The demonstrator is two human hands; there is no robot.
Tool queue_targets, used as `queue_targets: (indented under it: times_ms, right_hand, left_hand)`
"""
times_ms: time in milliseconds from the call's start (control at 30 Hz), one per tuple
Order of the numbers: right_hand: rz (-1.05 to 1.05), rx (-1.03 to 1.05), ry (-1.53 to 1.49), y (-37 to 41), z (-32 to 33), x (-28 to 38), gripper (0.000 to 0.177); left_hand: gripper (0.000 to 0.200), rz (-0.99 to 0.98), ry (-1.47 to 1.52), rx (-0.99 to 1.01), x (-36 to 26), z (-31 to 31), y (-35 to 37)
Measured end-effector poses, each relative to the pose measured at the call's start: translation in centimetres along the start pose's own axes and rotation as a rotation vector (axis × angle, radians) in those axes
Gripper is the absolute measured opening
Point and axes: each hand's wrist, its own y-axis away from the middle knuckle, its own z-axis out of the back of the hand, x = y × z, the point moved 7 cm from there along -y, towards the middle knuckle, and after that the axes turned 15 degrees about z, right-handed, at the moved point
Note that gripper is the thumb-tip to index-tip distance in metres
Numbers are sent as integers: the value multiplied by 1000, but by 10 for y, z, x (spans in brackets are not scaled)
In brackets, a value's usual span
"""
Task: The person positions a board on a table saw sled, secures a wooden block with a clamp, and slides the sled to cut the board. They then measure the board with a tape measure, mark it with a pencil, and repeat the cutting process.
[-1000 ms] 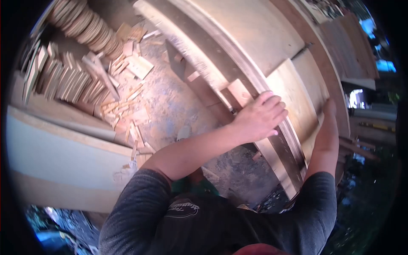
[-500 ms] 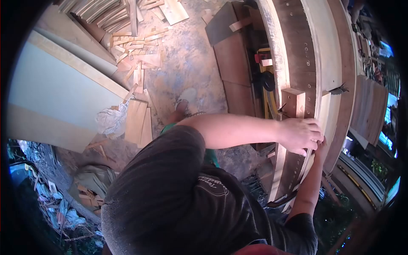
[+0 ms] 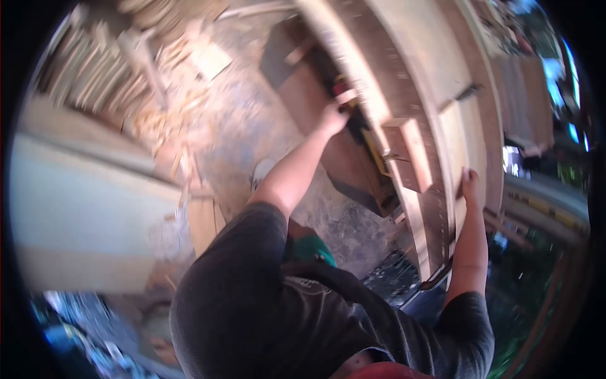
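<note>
My left hand (image 3: pixel 334 118) is stretched out over the space beside the long curved bench, next to a red object (image 3: pixel 341 83) and a small light wood piece (image 3: pixel 346 96); its fingers are blurred, so any hold is unclear. On the right, my right hand (image 3: pixel 470 186) is closed at the pale board (image 3: pixel 459 139), its fingers together, and what lies in them is hidden. Between the hands, a wooden block (image 3: pixel 409 155) sits on the brown plank (image 3: pixel 394 76), which has rows of small marks. A dark, thin-ended object (image 3: pixel 468 92) rests on the boards above my right hand.
Brown panels (image 3: pixel 309 114) stand beside the bench. Wood offcuts (image 3: pixel 173 120) litter the floor (image 3: pixel 233 126) at the upper left, near stacked wood strips (image 3: pixel 95 69). A large pale sheet (image 3: pixel 82 208) lies at the left. Long rails (image 3: pixel 543 205) are at the right.
My left hand has left the bench edge beside my right hand and moved up and left to the red object. The view has turned, and my right hand remains at the boards.
</note>
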Motion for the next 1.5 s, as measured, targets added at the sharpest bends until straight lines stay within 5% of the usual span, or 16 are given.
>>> queue_targets:
  times_ms: [67,100,133,700,800,833,967,1067,1267,1500]
  right_hand:
    - [-70,-71,-35,6,6,11,54]
    - [-77,-63,-122,6,0,3,55]
    - [-67,-91,-32,11,8,17,55]
    - [-278,-35,-98,23,25,50,60]
    - [-265,-32,-146,21,35,60,59]
    - [-299,3,-154,23,34,62,59]
    - [-334,61,-192,28,40,64,58]
    - [-318,27,-163,31,43,66,58]
    - [-330,29,-219,33,44,67,61]
    - [-346,72,-245,32,40,65,64]
  left_hand:
    - [48,-49,233,62,-34,-13,0]
    - [41,-32,353,73,-7,-33,-45]
    - [45,-166,144,14,7,-47,-72]
    - [54,12,267,230,18,-38,-81]
    - [29,-334,-433,-147,21,4,-12]
    - [12,-447,-382,-97,10,-5,69]
    - [5,-1003,-412,60,-68,-101,291]
    - [9,-1430,-415,71,-166,-191,354]
    - [15,-1401,-620,-140,-198,-260,324]
    - [17,-1411,-688,-262,-192,-257,318]
